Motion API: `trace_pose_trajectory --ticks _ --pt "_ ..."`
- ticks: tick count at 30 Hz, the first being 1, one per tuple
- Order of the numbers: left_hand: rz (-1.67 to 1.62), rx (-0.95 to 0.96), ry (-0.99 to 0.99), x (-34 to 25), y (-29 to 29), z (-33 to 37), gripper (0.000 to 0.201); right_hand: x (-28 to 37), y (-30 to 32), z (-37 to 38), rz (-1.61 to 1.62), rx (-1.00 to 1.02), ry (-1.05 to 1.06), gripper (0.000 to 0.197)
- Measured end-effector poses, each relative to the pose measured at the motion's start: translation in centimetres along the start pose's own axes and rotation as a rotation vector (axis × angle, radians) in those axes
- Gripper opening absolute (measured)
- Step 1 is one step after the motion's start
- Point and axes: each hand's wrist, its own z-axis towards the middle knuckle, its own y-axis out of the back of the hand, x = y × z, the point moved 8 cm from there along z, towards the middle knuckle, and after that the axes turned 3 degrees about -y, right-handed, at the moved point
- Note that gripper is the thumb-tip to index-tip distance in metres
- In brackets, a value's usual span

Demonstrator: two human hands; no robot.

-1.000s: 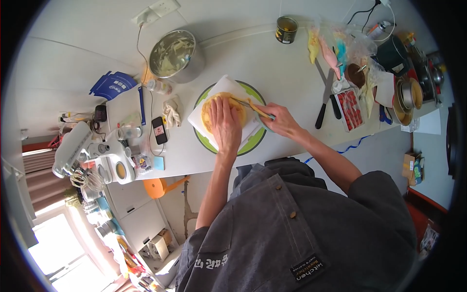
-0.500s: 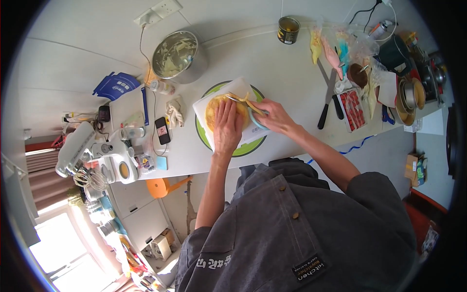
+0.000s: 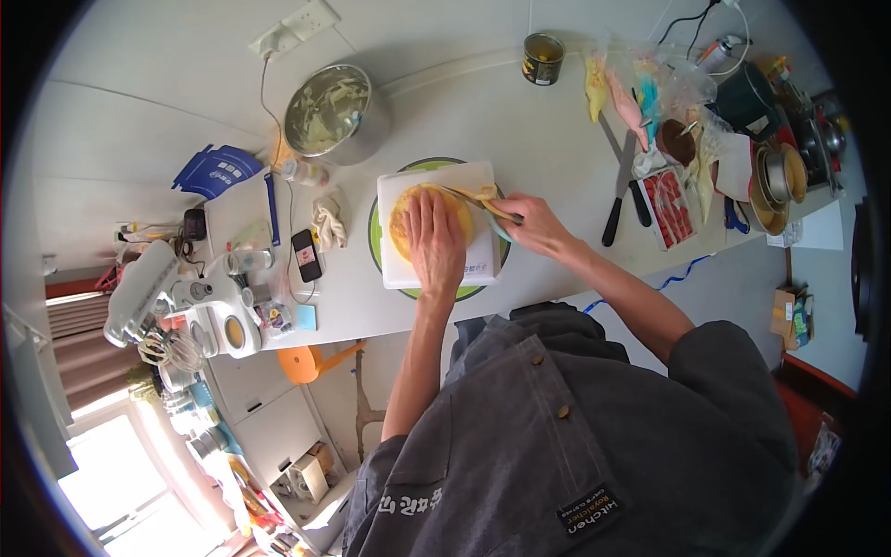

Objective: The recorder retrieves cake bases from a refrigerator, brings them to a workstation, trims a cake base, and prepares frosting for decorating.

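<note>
While the left hand (image 3: 434,243) lies flat on the cake (image 3: 400,210), fingers slightly parted, the right hand (image 3: 536,228) wraps round the scissors (image 3: 503,231) at its upper right edge. A pale strip (image 3: 484,192) curls over the blades, perhaps partly attached. The cake sits on the board (image 3: 399,273) above a green disc (image 3: 376,237); that board has turned clockwise from its corner-up slant a second ago to nearly square, which seems to bring fresh edge to the blades. The cake looks round, golden and mottled, its middle hidden by the hand
</note>
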Motion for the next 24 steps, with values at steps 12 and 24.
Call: trace_pose_trajectory --ticks 12,24 --pt "-0.23 0.057 -0.272 -0.2 1.9 0.7 0.038 -0.2 -0.2 0.5 0.02 -0.013 0.013 0.042" --pt "-0.046 0.03 -0.116 -0.1 0.9 0.0 0.042 1.7 -0.1 1.7 -0.037 -0.02 0.102 0.039"
